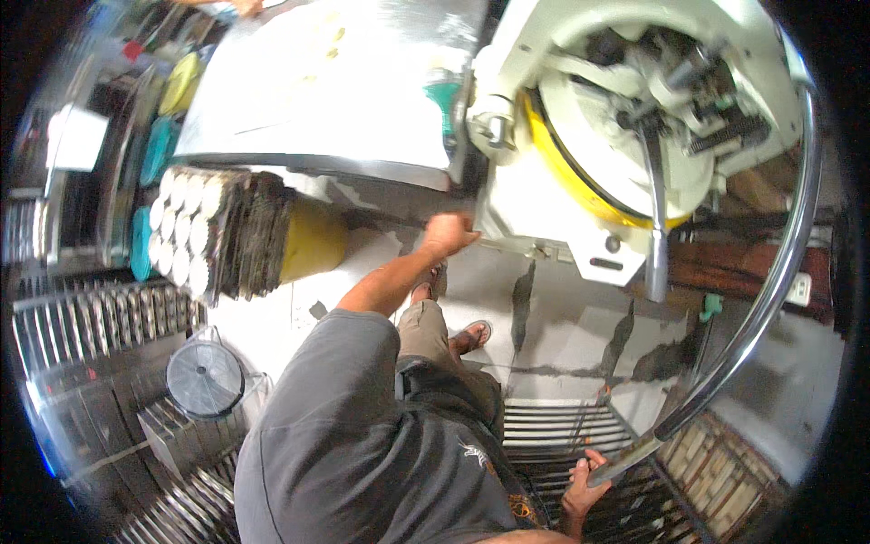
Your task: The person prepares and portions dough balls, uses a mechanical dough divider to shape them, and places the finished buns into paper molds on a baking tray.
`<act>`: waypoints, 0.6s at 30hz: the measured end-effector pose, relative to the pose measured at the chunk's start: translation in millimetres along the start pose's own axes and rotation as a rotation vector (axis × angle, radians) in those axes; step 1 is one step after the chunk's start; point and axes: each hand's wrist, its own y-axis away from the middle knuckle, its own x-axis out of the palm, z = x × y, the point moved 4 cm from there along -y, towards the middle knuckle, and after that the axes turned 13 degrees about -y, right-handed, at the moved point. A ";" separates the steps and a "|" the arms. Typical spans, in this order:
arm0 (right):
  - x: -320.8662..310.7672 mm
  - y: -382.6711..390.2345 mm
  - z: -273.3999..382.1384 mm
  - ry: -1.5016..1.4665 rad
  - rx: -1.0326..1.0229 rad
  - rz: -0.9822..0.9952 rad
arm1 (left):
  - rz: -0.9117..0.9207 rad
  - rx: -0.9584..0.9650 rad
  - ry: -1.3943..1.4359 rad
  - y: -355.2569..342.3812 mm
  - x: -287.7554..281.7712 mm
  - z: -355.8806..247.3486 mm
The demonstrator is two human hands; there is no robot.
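In my right hand, low on the right, is the end of a long curved chrome lever. My fingers wrap loosely round its grip. The lever bends up to a big white machine with a round head, a yellow band and a shorter grey handle. My left hand is stretched forward beside the machine's near left corner. Its fingers look curled, with nothing visible in them; whether it touches the machine I cannot tell.
A bright metal table stands ahead, with a green-handled brush on it. Stacked trays with round cups and a yellow bin are at left. Metal racks stand behind me. Another person's hand shows beyond the table.
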 end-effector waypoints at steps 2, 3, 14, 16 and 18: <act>-1.1 -7.2 -11.5 -0.054 0.005 -0.019 | -0.035 0.024 0.121 3.3 -11.4 -37.8; 8.4 -1.0 6.0 -0.026 -0.005 -0.037 | -0.069 0.070 0.165 10.6 -21.3 -66.1; -19.6 75.1 54.5 -0.282 -0.167 -0.268 | -0.112 0.490 0.241 50.5 -65.3 -73.1; -50.8 114.3 74.2 -0.456 -0.160 -0.561 | -0.168 0.634 0.263 54.0 -80.0 -51.4; -84.6 163.7 120.9 -0.321 -0.259 -0.871 | -0.105 0.745 0.347 57.7 -114.8 -33.5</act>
